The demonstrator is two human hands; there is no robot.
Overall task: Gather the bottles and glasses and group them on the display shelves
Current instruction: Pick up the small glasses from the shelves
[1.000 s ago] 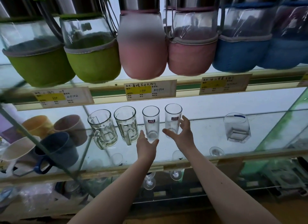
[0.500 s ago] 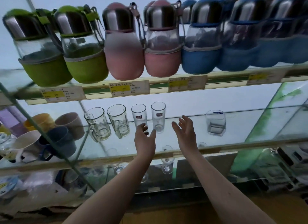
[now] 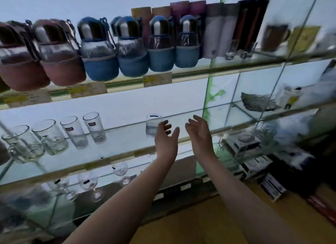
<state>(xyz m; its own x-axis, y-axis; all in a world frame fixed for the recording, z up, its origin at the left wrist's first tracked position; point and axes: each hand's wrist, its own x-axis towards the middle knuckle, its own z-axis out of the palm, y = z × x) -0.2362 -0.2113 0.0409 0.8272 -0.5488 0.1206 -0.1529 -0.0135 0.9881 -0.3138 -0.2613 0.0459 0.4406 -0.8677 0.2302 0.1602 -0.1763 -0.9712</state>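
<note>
On the middle glass shelf (image 3: 127,144) two tall tumblers (image 3: 94,128) stand side by side, with two handled glass mugs (image 3: 50,136) to their left. A short clear tumbler (image 3: 151,124) stands alone further right. My left hand (image 3: 166,138) is open, fingers spread, just in front of and right of that short tumbler, not touching it. My right hand (image 3: 199,133) is open beside it, palm turned inward, holding nothing. On the upper shelf stand pink-sleeved bottles (image 3: 60,60) and blue-sleeved bottles (image 3: 131,49) with steel caps.
Tall boxed flasks (image 3: 218,29) stand at the upper right. Stemmed wine glasses (image 3: 91,183) sit on the lower shelf. A glass divider (image 3: 234,107) splits off the right bay, which holds a grey dish (image 3: 258,103), boxes and packaged goods. Price tags line the shelf edges.
Both hands let go of the two tall tumblers, opened, and moved right toward the short tumbler. The view swung right, so the green bottles left the frame.
</note>
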